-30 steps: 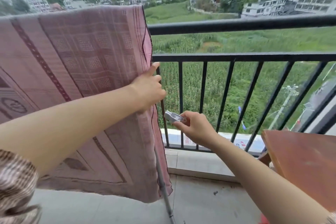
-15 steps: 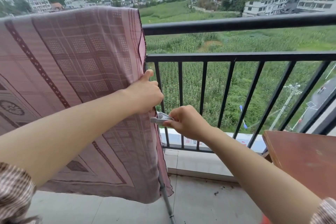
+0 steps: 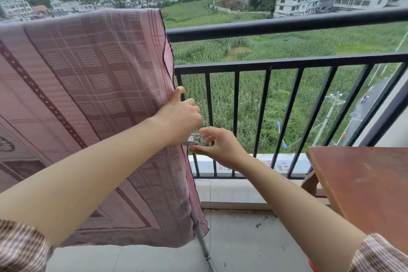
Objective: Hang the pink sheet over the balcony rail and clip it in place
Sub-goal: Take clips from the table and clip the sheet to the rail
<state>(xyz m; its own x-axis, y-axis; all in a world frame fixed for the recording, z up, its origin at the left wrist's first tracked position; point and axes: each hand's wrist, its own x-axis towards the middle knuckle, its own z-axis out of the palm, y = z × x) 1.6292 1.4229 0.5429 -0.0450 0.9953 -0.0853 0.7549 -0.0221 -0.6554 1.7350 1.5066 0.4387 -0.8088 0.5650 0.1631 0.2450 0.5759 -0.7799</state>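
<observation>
While draped over the black balcony rail (image 3: pixel 287 25) at the left of the view, pink sheet (image 3: pixel 88 95) hanging down inside the balcony nearly to the tiled floor (image 3: pixel 242 245), right edge running down beside the first upright bars. Patterned with checks and darker borders.

Left hand (image 3: pixel 180 115) closed on that right edge about halfway down, thumb up against the cloth, fingers curled round the hem and pinching it. Arm stretched forward, striped sleeve (image 3: pixel 19 247) at the bottom corner.

Right hand (image 3: pixel 217 147) just below and to the right of the left, half open, fingers (image 3: pixel 206 131) spread and loosely curved, thumb underneath. Small pale clip (image 3: pixel 193 140) sitting at the sheet's edge between the two hands, partly hidden by the left hand; fingertips right beside it, contact hard to make out, so whether gripped or let go cannot be told. Whether biting on the cloth, also unclear.

Reddish-brown wooden table (image 3: pixel 364 183) at the right, well apart from the sheet. Thin grey pole (image 3: pixel 204 247) leaning on the floor under the sheet's lower corner. Green fields and white buildings beyond the bars.
</observation>
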